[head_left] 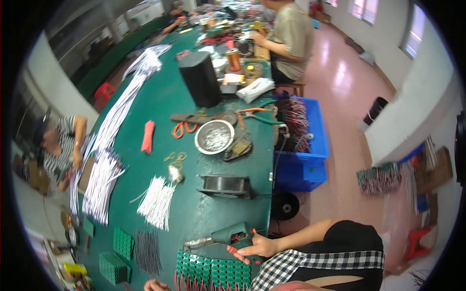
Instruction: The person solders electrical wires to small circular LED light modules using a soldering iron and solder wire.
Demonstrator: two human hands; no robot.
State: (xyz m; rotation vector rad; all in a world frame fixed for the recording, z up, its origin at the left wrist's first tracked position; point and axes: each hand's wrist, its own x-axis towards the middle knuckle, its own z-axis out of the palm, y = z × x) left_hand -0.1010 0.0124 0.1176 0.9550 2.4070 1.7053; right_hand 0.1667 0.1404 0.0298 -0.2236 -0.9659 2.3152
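My right hand [261,246] is beside a green soldering tool [228,235] with a long metal tip. Orange-red covers show on its fingertips. The fingers are apart, and I see nothing held in them. Just in front lies a panel of round green circuit boards [213,269], with red and dark wires along its near edge. My left hand [156,285] is at the bottom edge, left of the panel, mostly cut off. A bundle of dark wires [148,252] and stacked green boards [114,267] lie beyond and left of it.
A black fan [225,186], a bowl of small silvery bits [214,137], white wires [156,202] and a black box [199,78] stand on the green table [160,104]. Blue crates [318,128] flank its right edge. One person [65,140] sits left; another [291,39] works farther off.
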